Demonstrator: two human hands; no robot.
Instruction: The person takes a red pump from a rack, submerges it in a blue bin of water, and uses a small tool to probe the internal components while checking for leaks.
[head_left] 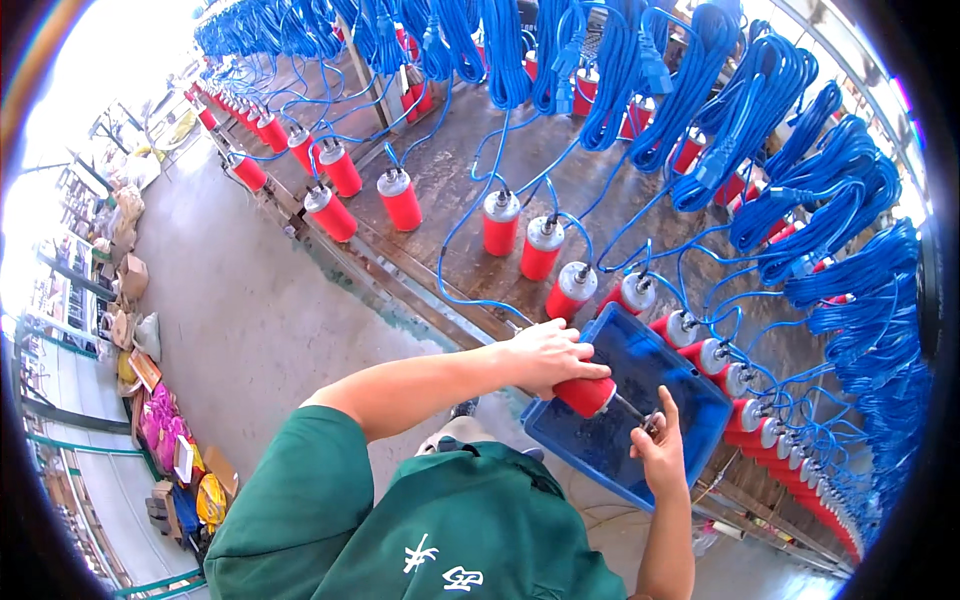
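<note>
My left hand (550,358) is wrapped over a red cylinder (585,397) and holds it tilted above the near part of a blue plastic tray (655,348). In my right hand (660,445) is a slim metal tool (628,408), its thin shaft pointing at the cylinder's lower right end. My right index finger is raised off it. The tool's handle is mostly covered by my fingers, so its exact kind cannot be made out. Just beyond the tray stand more red cylinders with grey metal caps, such as one red cylinder (571,292), each with a blue cable from its top.
Red cylinders line the brown tabletop (440,190) in long rows to both sides. Bundled blue cables (700,90) hang along the far side, and loose cables cross the table. At left lies grey floor (240,280), with bags and boxes (165,430) beside shelving.
</note>
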